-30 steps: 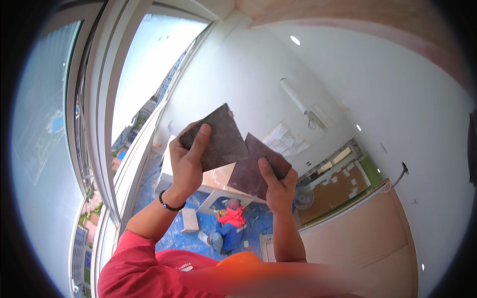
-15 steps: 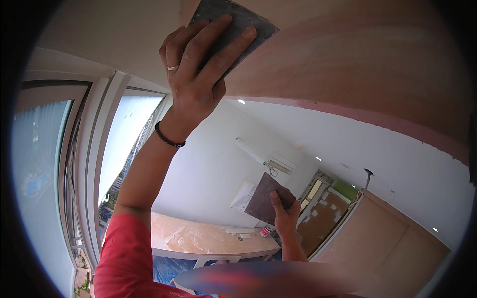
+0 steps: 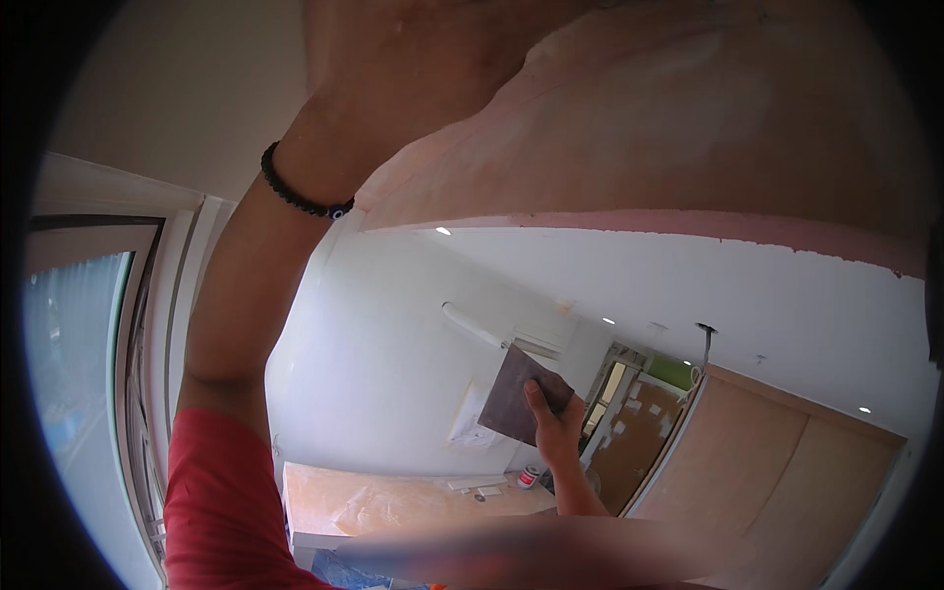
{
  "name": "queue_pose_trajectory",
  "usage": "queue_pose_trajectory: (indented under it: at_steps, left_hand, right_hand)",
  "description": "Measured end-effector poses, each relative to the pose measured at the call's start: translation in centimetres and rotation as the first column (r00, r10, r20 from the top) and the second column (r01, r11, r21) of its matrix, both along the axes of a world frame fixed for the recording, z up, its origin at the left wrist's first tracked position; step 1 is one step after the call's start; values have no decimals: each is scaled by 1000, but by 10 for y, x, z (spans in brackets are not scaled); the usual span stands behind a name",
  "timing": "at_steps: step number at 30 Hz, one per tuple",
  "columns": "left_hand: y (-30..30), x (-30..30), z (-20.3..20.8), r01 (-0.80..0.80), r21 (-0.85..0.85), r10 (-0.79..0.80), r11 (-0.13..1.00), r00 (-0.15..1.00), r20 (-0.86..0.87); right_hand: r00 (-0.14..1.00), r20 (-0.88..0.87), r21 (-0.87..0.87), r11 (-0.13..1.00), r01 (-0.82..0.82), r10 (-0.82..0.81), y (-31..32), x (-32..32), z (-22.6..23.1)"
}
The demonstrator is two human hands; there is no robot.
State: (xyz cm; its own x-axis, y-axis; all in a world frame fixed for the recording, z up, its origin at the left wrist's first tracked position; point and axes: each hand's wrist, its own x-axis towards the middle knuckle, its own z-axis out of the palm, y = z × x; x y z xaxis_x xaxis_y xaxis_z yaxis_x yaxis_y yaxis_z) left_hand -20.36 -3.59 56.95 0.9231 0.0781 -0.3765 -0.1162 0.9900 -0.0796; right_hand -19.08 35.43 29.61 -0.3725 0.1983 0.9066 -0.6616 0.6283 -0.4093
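Note:
My left hand [image 3: 418,74] is raised high against the plastered surface, close to the camera, a dark beaded bracelet [image 3: 295,192] round its wrist. The upper edge of the picture cuts off its fingers, so whatever they touch is hidden. Lower down, my right hand [image 3: 559,418] grips a stiff, dark grey-brown square sheet [image 3: 508,398], thumb on the side facing me. The sheet is held tilted in the air, apart from any surface. Above spreads the pinkish-brown plastered surface [image 3: 629,147] with paler patches and a ragged pink lower edge.
At the left stands a window [image 3: 84,344] with its frame. Behind my right hand is a white wall [image 3: 374,344]. Below it, a dusty counter [image 3: 393,497] carries a small can [image 3: 528,477] and flat strips. Wooden panels [image 3: 777,452] stand right; a cable [image 3: 706,344] hangs from the ceiling.
My left hand has come closer to the camera and up, its fingers and the dark square sheet under them leaving the picture. The view has tilted; my right hand still holds its sheet.

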Motion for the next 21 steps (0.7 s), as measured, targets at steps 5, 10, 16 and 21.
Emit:
queue_pose_trajectory:
  at_steps: [5,10,16,21]
  left_hand:
    - [12,-67,-61,126,-8,-113,992,914,389]
    - [45,-141,-104,225,0,-142,974,617,774]
    - [55,-158,-82,242,-87,-124,966,733,669]
    - [58,-218,-110,240,12,-163,971,620,768]
  right_hand:
    - [997,56,-78,996,-52,57,2,1,-9]
    - [993,70,-125,988,-90,99,3,0,-12]
    - [995,96,-159,987,9,6,19,9,-21]
    - [989,109,-197,973,117,-97,29,16,-32]
